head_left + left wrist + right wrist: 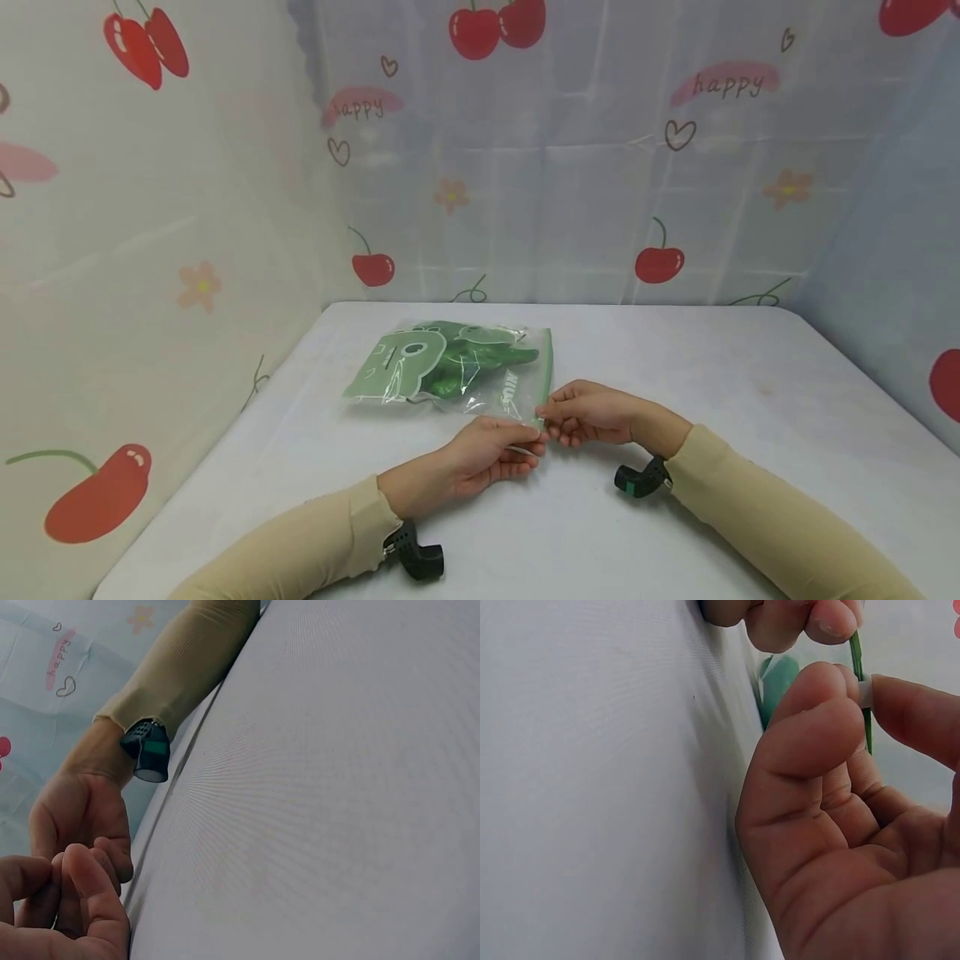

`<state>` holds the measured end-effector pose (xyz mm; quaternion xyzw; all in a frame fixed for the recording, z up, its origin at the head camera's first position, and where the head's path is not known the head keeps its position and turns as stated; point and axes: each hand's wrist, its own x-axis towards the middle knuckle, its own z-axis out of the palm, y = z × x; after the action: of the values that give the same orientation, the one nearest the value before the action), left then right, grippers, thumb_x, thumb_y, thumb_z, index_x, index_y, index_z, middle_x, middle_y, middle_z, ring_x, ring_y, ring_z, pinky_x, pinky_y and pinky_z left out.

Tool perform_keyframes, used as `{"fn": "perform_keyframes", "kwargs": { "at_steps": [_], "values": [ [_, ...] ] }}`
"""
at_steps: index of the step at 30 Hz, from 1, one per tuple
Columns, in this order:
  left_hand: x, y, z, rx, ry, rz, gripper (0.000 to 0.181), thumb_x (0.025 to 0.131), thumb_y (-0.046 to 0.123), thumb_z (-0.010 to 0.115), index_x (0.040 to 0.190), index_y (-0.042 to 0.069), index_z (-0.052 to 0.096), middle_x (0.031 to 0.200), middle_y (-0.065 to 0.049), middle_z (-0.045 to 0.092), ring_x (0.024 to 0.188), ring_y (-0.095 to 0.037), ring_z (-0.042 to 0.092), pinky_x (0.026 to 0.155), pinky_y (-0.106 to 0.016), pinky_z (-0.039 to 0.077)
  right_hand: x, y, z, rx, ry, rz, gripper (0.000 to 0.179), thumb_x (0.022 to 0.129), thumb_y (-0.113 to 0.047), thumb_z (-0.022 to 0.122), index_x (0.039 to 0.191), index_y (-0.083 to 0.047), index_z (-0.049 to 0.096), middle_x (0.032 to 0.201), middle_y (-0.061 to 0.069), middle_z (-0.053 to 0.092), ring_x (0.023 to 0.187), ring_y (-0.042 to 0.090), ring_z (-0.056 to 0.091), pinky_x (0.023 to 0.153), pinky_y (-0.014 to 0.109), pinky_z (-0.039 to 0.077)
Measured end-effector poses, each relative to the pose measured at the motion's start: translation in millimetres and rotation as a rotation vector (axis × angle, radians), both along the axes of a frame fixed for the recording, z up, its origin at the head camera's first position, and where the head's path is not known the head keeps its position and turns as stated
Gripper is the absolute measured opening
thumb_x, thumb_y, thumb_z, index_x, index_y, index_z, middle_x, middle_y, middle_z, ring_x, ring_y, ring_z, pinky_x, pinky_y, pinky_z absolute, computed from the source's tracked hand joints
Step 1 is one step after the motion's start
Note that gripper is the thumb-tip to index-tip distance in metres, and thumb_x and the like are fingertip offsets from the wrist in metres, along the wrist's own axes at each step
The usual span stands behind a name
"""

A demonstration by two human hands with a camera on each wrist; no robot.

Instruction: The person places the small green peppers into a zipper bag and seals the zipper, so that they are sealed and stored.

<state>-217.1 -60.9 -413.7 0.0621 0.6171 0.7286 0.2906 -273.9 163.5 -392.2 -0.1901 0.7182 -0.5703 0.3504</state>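
Observation:
A clear zip bag (513, 396) with a green cartoon face printed on it lies on the table, with green items (480, 358) visible inside. Its green zip edge (547, 358) runs down the right side toward me. At the near corner of that edge my left hand (483, 458) pinches the bag between thumb and fingers. Just beside it, my right hand (596, 412) pinches the small white zip slider (865, 694) on the green strip, thumb on one side and index finger on the other. Both hands' fingertips are close together.
The white-covered table (712, 367) extends to both sides of the bag. Behind and at the sides hangs a curtain (555, 192) with printed cherries. Each wrist carries a small black camera (641, 479).

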Motion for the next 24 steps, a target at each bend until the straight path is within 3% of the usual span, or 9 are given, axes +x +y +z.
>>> {"fn": "perform_keyframes", "kwargs": {
  "at_steps": [8,24],
  "values": [
    [-0.2,0.5,0.3,0.005,-0.01,0.005,0.022,0.099,0.013,0.064,0.109,-0.004,0.074,0.088,-0.002,0.073,0.074,-0.007,0.068,0.068,-0.019,0.057,-3.7,0.8,0.3,0.005,-0.007,-0.022,0.025,0.104,-0.023,0.062,0.083,-0.009,0.065,0.074,-0.001,0.065,0.064,0.008,0.057,0.059,0.021,0.051],
    [1.5,1.0,3.2,-0.016,-0.024,0.006,0.026,0.099,0.016,0.066,0.113,-0.005,0.073,0.087,-0.003,0.073,0.073,-0.007,0.066,0.07,-0.019,0.057,-13.9,3.1,0.6,-0.003,0.0,-0.094,0.023,0.104,-0.022,0.061,0.086,-0.009,0.067,0.074,-0.002,0.064,0.066,0.008,0.06,0.059,0.02,0.051]
  ]
}}
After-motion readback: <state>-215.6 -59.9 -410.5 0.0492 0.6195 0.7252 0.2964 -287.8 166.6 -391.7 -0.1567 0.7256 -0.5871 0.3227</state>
